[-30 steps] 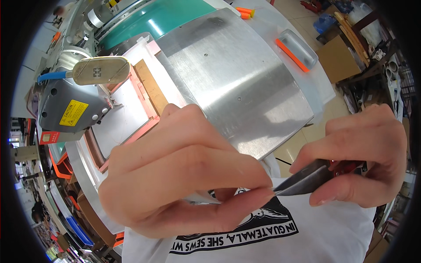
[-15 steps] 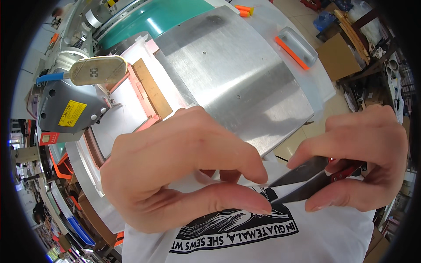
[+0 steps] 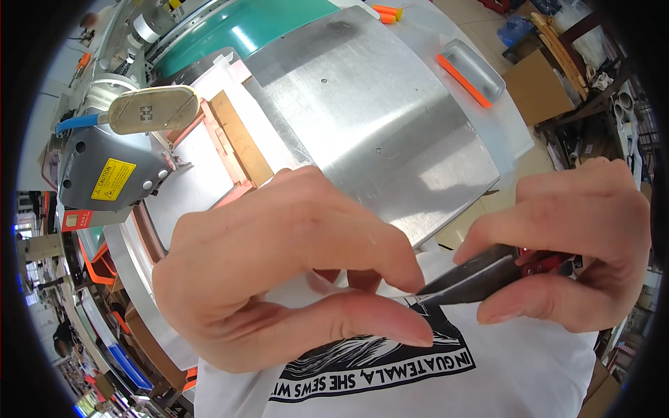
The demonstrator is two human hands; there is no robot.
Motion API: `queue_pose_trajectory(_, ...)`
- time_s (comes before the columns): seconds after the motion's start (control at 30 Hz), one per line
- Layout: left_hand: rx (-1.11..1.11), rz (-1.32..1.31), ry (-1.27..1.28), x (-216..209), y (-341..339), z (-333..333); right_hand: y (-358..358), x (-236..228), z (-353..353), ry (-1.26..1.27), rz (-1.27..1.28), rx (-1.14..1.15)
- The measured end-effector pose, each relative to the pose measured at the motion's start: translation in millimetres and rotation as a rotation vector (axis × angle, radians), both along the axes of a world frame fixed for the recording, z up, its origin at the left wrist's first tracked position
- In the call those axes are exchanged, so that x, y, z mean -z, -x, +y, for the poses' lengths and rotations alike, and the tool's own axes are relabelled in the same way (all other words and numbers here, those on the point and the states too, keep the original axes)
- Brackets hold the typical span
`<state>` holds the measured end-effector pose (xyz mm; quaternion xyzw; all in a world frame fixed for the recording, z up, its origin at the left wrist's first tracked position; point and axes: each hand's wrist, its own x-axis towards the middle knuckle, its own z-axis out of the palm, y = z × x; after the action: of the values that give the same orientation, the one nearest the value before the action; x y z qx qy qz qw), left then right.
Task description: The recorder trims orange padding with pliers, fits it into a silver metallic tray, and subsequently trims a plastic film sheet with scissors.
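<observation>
Thread snips with dark blades and red near the pivot are gripped in my right hand. Their blades lie almost together and point left, the tips close to my left fingertips. My left hand is curled, thumb below and index finger above, around a raised part of the white printed cloth. Just what its fingertips pinch is partly hidden. A black print with lettering along its edge shows on the cloth below both hands.
Beyond my hands lies a metal platen. Left of it are a framed printing screen and a grey machine head with a yellow label. An orange-edged squeegee-like tool rests at the upper right, near a cardboard box.
The snips' blades have come together from a wider gap, and my right thumb has moved up slightly. My left hand stays almost in place.
</observation>
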<state>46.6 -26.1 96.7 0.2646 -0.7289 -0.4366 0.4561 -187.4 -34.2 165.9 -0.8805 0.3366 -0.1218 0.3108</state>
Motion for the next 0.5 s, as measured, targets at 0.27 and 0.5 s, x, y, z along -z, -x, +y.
queue_pose_trajectory(0.27, 0.023, 0.04, -0.001, 4.4, 2.3, -2.7, 6.7, 2.0, 1.0, -0.11, -0.018, 0.076)
queue_pose_trajectory(0.5, -0.033, 0.119, -0.1, 6.8, 4.6, -0.6, 19.4, 6.6, 7.2, -0.257, -0.289, 0.557)
